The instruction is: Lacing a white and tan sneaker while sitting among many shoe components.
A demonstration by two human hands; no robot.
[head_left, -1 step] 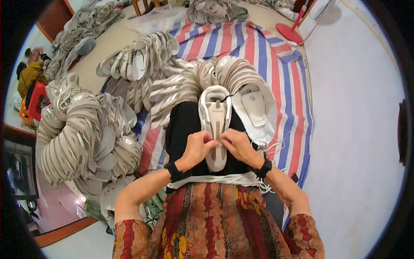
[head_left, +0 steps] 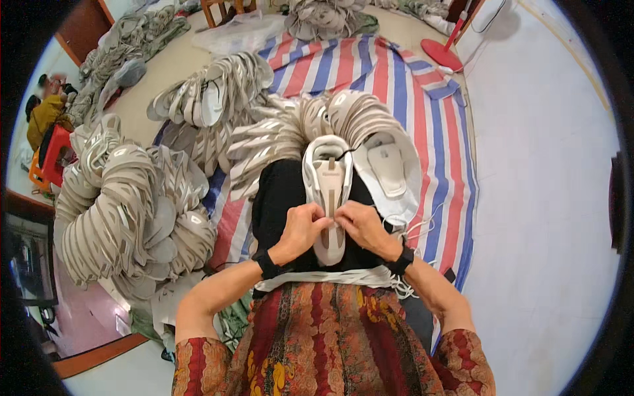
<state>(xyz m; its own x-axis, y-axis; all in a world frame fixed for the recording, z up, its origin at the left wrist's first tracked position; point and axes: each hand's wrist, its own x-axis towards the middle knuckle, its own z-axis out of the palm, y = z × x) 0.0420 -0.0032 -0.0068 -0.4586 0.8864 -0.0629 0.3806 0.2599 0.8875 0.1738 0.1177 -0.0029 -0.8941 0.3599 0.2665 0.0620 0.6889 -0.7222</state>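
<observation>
A white and beige shoe upper (head_left: 329,177) lies lengthwise on the black cloth (head_left: 276,191) over my lap, its toe toward me. From the left, my left hand (head_left: 302,230) pinches at the middle of its front. My right hand (head_left: 365,228) pinches there from the other side, the fingertips of both nearly meeting. Whether a lace end is between the fingers is too small to tell. A dark cord runs from the upper's collar to a linked row of similar uppers (head_left: 360,112) just beyond. White laces (head_left: 323,278) lie across my waist.
Strung bundles of uppers (head_left: 122,198) are heaped at the left, with another bundle (head_left: 224,86) farther back. A striped tarp (head_left: 436,158) covers the floor ahead and to the right. A red stand base (head_left: 441,55) is at the far right, a red stool (head_left: 56,155) at the left.
The view has shifted very slightly. Both hands keep nearly the same pinch at the middle of the shoe upper.
</observation>
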